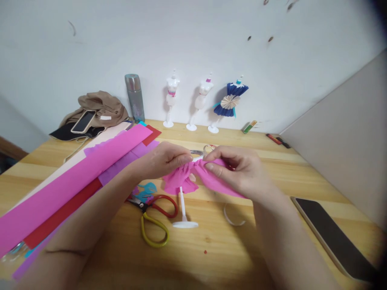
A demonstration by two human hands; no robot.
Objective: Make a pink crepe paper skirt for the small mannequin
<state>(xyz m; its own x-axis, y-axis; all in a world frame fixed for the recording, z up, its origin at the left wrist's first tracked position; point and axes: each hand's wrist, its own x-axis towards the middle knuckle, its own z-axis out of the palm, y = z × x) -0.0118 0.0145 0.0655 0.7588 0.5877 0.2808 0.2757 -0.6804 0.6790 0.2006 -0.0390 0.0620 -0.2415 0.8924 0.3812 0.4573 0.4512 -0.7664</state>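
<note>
Pink crepe paper hangs in gathered folds around a small white mannequin, whose stand shows below it. My left hand is closed, pinching the paper's gathered top edge between thumb and fingers. From the other side my right hand grips the same strip, its thumb pressed on the pink folds; the loose end trails under that palm. The mannequin's upper body is mostly hidden by the hands and paper. Close to my left forearm lie scissors with one red and one yellow handle, beside blue and purple paper scraps.
Pink, red and purple paper sheets cover the left side. Behind stand a thermos, two bare mannequins and one in a blue paper dress. Tape rolls lie beyond my hands. A phone rests at right.
</note>
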